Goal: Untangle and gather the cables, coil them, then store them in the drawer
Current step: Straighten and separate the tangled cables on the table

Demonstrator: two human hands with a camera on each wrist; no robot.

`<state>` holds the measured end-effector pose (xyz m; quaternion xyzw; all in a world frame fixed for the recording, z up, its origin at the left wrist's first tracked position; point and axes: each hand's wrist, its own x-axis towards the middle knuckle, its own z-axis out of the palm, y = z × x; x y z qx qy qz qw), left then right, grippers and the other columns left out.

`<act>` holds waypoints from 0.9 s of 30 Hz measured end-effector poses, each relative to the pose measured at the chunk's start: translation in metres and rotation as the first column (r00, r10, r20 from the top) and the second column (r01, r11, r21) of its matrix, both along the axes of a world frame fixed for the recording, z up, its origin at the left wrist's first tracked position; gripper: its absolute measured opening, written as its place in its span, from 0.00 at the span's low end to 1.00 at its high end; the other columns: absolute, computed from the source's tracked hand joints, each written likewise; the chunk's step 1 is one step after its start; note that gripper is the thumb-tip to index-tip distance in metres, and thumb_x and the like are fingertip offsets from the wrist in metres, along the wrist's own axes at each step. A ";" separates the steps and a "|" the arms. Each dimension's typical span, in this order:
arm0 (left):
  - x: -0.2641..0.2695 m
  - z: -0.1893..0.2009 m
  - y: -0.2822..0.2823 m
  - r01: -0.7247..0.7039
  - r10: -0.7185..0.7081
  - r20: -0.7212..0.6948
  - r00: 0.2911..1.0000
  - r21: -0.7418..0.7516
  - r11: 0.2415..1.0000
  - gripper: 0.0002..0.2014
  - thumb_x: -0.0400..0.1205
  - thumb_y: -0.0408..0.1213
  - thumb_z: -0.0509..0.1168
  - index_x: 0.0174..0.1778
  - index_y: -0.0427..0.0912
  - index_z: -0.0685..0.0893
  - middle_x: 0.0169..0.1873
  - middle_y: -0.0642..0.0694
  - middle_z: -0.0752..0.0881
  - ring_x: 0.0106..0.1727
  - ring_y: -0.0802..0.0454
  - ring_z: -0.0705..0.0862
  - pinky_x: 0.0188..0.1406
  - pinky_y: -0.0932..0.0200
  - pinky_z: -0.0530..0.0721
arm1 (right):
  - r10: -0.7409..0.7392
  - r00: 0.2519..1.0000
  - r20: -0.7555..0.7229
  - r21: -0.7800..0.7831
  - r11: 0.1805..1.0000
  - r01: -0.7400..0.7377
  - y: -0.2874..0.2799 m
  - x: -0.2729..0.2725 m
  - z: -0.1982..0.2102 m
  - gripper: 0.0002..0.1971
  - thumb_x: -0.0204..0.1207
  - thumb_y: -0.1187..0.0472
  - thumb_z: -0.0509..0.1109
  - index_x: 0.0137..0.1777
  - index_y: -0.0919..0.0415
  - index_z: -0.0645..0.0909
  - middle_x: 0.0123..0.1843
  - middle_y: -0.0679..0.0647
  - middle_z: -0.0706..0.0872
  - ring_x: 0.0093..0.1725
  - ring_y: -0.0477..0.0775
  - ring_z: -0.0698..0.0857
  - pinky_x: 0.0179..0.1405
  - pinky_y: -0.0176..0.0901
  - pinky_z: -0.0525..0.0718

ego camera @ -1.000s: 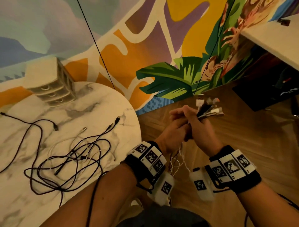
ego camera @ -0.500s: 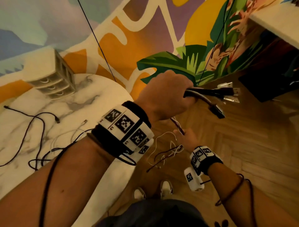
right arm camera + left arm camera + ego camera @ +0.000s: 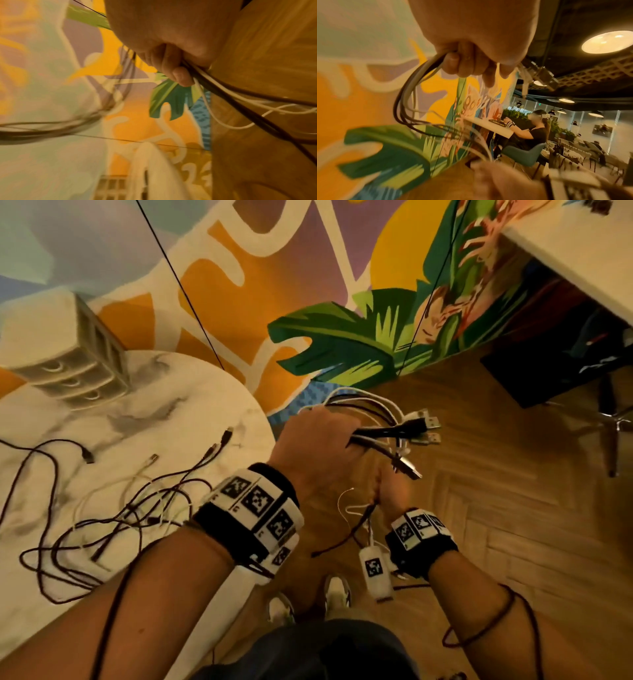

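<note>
Off the table's right edge, my left hand (image 3: 318, 440) grips a bundle of black and white cables (image 3: 383, 419). Their USB plugs (image 3: 424, 428) stick out to the right, and a loop arches over the knuckles. Just below, my right hand (image 3: 392, 491) grips the same strands, whose loose ends (image 3: 356, 525) dangle over the floor. The left wrist view shows curled fingers (image 3: 462, 63) round the cable loop (image 3: 409, 97). In the right wrist view, fingers (image 3: 180, 77) clamp black and white cables (image 3: 228, 94). A tangle of other cables (image 3: 120, 508) lies on the marble table (image 3: 171, 412). The small drawer unit (image 3: 68, 354) stands at the table's back.
Wooden floor (image 3: 513, 525) lies under my hands, with my shoes (image 3: 337, 590) below them. A white desk (image 3: 582, 258) is at the upper right, a dark object (image 3: 565, 364) and a chair base (image 3: 613, 426) beneath it. A painted wall stands behind. Another person (image 3: 536, 131) sits far off.
My right hand has come up from low over the floor to just under the left hand. A loop of cable now arches over the left hand, which still holds the plug ends.
</note>
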<state>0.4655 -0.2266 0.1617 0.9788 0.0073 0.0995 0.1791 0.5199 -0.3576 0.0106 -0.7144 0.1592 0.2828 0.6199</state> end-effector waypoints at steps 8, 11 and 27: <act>0.028 -0.022 -0.015 -0.141 0.039 -0.371 0.928 -0.253 0.957 0.15 0.78 0.44 0.64 0.26 0.46 0.72 0.26 0.50 0.75 0.34 0.45 0.79 0.31 0.56 0.72 | 0.312 0.833 0.457 0.053 0.925 -0.376 0.013 -0.024 0.073 0.11 0.81 0.75 0.58 0.42 0.62 0.76 0.33 0.41 0.75 0.30 0.23 0.79 0.31 0.19 0.73; 0.033 -0.018 -0.016 -0.081 0.002 -0.321 0.947 -0.235 0.969 0.07 0.80 0.38 0.61 0.40 0.40 0.78 0.37 0.45 0.80 0.42 0.43 0.82 0.40 0.50 0.81 | 0.286 0.848 0.445 0.091 0.928 -0.361 0.019 -0.021 0.065 0.18 0.80 0.74 0.59 0.31 0.56 0.73 0.28 0.43 0.75 0.22 0.33 0.76 0.26 0.25 0.70; 0.027 0.014 0.016 -0.154 0.123 -0.097 0.988 -0.461 0.874 0.11 0.84 0.43 0.62 0.52 0.38 0.82 0.35 0.51 0.80 0.33 0.58 0.76 0.33 0.61 0.74 | 0.574 0.819 -0.008 -0.248 0.792 -0.558 0.000 -0.018 -0.040 0.17 0.81 0.57 0.65 0.29 0.52 0.72 0.23 0.45 0.74 0.18 0.39 0.75 0.26 0.35 0.72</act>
